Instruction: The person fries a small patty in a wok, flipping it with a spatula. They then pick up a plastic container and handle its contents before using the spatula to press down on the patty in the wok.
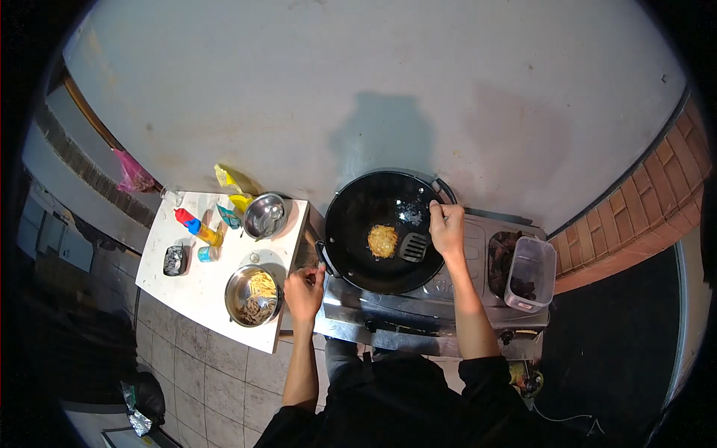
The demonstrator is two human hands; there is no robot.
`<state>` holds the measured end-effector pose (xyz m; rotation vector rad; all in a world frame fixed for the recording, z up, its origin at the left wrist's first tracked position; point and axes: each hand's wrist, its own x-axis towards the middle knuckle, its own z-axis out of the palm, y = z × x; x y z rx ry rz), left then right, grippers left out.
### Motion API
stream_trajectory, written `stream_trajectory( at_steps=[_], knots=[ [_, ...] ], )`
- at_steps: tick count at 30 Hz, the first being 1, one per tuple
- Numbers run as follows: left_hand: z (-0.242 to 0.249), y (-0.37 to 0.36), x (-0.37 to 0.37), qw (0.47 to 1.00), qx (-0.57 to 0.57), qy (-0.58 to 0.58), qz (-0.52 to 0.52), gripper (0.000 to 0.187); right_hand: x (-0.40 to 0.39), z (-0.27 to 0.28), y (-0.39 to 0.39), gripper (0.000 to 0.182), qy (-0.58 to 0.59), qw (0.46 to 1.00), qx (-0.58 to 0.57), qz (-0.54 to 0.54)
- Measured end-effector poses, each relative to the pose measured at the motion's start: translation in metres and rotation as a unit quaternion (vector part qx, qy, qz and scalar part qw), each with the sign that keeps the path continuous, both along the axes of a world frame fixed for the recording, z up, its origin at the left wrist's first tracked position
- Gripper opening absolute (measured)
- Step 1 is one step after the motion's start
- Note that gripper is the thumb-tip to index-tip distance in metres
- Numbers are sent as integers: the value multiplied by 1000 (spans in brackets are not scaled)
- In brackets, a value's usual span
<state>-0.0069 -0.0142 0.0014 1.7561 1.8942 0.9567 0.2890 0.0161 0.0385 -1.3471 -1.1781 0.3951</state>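
Note:
A black wok [358, 261] sits on the stove, with a browned, egg-like patty [383, 241] near its middle. My right hand [447, 226] is wrapped round the handle of a slotted spatula [414, 247], whose dark head rests in the wok just right of the patty. Beside the wok's left handle [321, 252], my left hand [305, 293] is closed with its fingers bent; what it holds, if anything, is too small to make out. Left of that hand, a steel bowl [254, 296] on the white table holds yellow strips and greyish-brown pieces.
On the white table [168, 287] stand an empty-looking steel bowl [265, 216], yellow bottles [208, 234], a small jar [208, 254] and a dark container [175, 260]. A clear plastic box [532, 274] lies at the right of the stove [441, 306]. The wall rises behind.

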Motion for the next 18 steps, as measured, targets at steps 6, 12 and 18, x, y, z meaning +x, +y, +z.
stream_trajectory(
  at_steps=[6, 12, 18],
  knots=[
    [-5, 1, -2, 1000, 16, -1, -5, 33, 0, -28, 9, 50, 173, 980, -39, 94],
    [-6, 1, -2, 1000, 27, -7, -4, 34, -8, -34, 16, 49, 221, 968, 1, 115],
    [-1, 1, -1, 999, 34, -10, -9, 33, -18, -33, 14, 53, 191, 972, 62, 118]
  ],
)
